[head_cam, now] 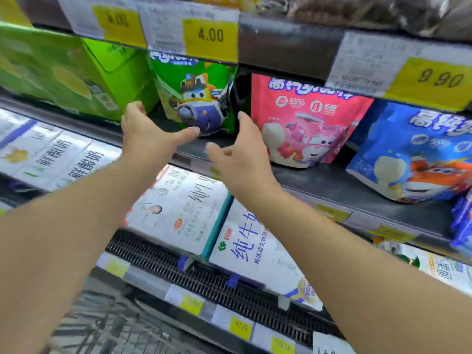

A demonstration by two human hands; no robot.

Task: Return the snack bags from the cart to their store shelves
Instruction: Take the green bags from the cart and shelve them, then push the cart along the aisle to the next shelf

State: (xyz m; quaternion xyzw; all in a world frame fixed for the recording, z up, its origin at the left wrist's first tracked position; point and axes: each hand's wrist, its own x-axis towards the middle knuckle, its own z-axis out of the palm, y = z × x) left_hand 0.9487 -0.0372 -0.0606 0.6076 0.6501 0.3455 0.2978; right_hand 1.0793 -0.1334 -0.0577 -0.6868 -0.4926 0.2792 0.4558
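A green snack bag (196, 95) with a cartoon plane stands upright on the dark middle shelf (332, 185). My left hand (148, 134) hovers just in front of its lower left, fingers spread, thumb reaching toward the bag's base. My right hand (240, 149) is at the bag's lower right, fingers apart and holding nothing. Neither hand grips the bag. To the right stand a pink snack bag (309, 118) and a blue snack bag (413, 152) of the same brand.
Green cartons (61, 72) fill the shelf to the left. White milk boxes (184, 210) lie on the shelf below. Yellow price tags (210, 37) hang from the upper shelf edge. A wire cart (107, 325) shows at the bottom left.
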